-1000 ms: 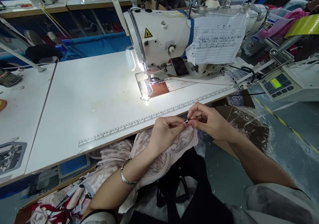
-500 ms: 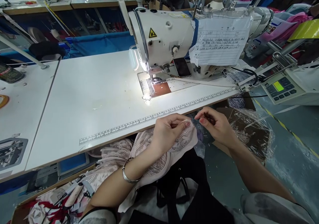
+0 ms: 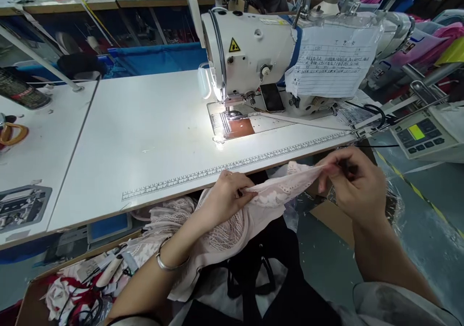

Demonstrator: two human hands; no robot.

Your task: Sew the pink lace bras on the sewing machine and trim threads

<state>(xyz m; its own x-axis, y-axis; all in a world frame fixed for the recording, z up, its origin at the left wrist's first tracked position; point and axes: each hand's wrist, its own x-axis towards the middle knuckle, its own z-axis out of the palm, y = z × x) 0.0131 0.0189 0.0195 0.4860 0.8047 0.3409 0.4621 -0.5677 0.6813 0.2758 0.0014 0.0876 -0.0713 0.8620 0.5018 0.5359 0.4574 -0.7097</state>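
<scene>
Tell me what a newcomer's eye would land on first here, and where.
Probably the white sewing machine, upper centre-right on the white table, with a bright light at its needle end. Next, the pale pink lace stretched between the left hand and right hand, in front of the table's near edge. At lower left, red and white fabric fills a cardboard box.
</scene>
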